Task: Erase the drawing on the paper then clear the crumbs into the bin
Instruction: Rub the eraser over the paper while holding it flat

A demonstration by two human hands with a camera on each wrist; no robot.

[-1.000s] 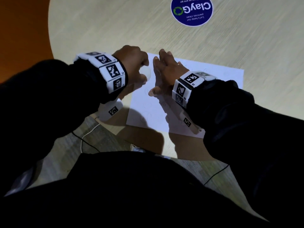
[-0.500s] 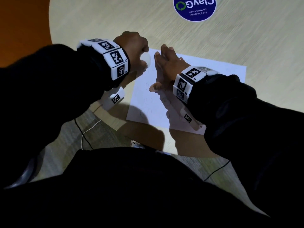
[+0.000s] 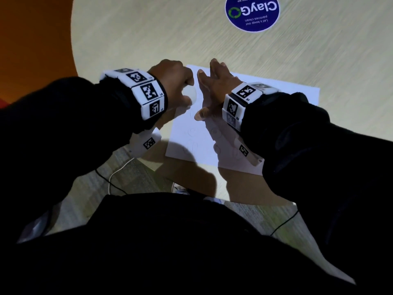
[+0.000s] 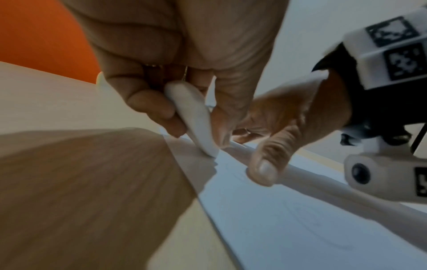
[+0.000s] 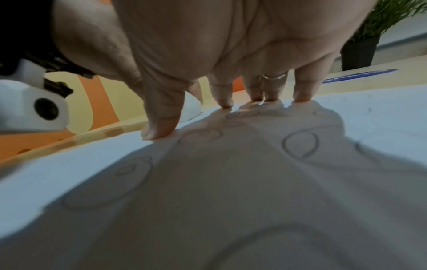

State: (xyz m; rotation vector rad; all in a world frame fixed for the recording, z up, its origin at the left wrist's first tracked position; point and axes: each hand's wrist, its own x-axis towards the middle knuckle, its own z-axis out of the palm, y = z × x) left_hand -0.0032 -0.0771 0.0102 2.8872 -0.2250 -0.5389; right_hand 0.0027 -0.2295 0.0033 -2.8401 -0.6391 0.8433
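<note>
A white sheet of paper (image 3: 191, 141) with faint pencil loops (image 5: 300, 144) lies on the round pale wood table (image 3: 148, 39). My left hand (image 3: 170, 81) grips a white eraser (image 4: 194, 117), whose tip touches the paper near its left edge. My right hand (image 3: 212, 90) lies spread on the sheet just right of the eraser, fingertips (image 5: 224, 104) and thumb pressing the paper down. No bin and no crumbs can be seen in any view.
A round blue sticker (image 3: 252, 12) lies on the table's far side. A potted plant (image 5: 367, 45) stands beyond the table. An orange surface (image 3: 32, 39) lies to the left, and cables (image 3: 110, 179) run over the floor below the table's near edge.
The left hand with the eraser has shifted slightly along the paper's left part, up and back. The right hand has stayed pressed on the sheet.
</note>
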